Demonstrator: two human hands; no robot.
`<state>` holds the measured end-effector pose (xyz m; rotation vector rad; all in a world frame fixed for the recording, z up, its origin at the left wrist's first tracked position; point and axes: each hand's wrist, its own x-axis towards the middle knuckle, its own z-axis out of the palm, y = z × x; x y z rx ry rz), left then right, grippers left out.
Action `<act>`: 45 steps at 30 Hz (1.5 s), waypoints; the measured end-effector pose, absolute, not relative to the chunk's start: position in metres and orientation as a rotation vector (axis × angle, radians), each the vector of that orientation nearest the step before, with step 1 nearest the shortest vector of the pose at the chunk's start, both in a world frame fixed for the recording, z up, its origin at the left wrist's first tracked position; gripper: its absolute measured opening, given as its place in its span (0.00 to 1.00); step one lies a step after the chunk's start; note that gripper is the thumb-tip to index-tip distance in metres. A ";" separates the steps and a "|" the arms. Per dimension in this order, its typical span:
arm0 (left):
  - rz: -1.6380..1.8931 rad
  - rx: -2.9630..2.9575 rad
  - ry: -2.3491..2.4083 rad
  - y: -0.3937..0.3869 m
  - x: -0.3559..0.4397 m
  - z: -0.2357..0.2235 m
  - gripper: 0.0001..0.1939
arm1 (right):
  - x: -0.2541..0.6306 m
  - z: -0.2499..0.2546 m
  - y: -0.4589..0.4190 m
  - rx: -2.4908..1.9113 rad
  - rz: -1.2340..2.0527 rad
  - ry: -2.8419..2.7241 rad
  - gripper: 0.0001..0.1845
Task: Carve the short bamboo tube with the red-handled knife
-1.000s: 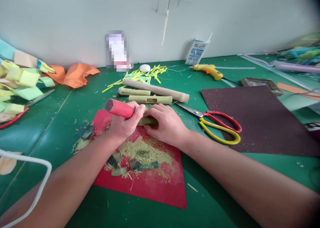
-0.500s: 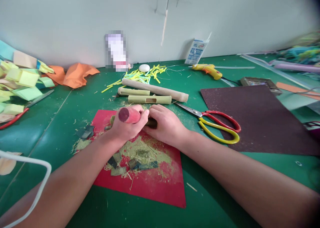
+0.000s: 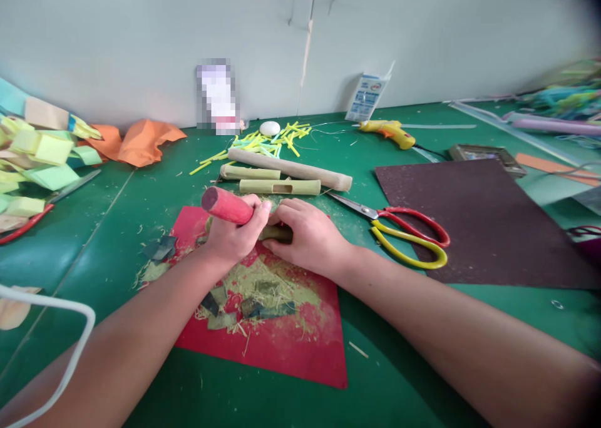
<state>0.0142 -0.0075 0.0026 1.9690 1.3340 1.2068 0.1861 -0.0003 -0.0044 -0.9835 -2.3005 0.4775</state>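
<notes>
My left hand [image 3: 236, 238] is closed around a tool's thick red handle [image 3: 225, 204], which leans up and to the left. The tool's working end is hidden behind that hand. Beside it, my right hand [image 3: 308, 233] grips a short greenish bamboo piece [image 3: 278, 233], whose left end shows past my left hand. Both hands are over a red sheet [image 3: 310, 364] strewn with pale shavings [image 3: 286, 284] and dark flat scraps [image 3: 277, 310]. Just beyond lie a bamboo tube with a cut slot [image 3: 305, 187], another bamboo piece [image 3: 253, 173] and a longer pale stick [image 3: 293, 169].
Scissors [image 3: 408, 234] with red and yellow handles lie right of my hands, partly on a dark brown sheet [image 3: 479, 228]. Farther back are a yellow glue gun [image 3: 389, 132], yellow straw bits [image 3: 241, 145] and a leaning carton [image 3: 369, 96]. Orange paper [image 3: 145, 141] lies left.
The red handle has tipped over to the left as my left hand turned. Slightly more of the bamboo piece shows between my hands. My right hand stays nearly in place.
</notes>
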 end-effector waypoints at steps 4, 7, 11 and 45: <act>1.215 1.928 1.353 -0.008 0.013 -0.001 0.18 | 0.186 -0.004 -0.001 -1.001 0.477 -2.297 0.08; 1.253 1.897 1.330 -0.009 0.014 -0.003 0.19 | 0.186 -0.003 -0.001 -1.017 0.478 -2.298 0.08; 1.326 1.782 1.306 -0.007 0.014 -0.002 0.20 | 0.185 -0.002 -0.001 -1.035 0.498 -2.301 0.07; 1.251 1.593 1.338 -0.005 0.023 0.010 0.16 | 0.186 -0.002 0.002 -1.020 0.570 -2.291 0.08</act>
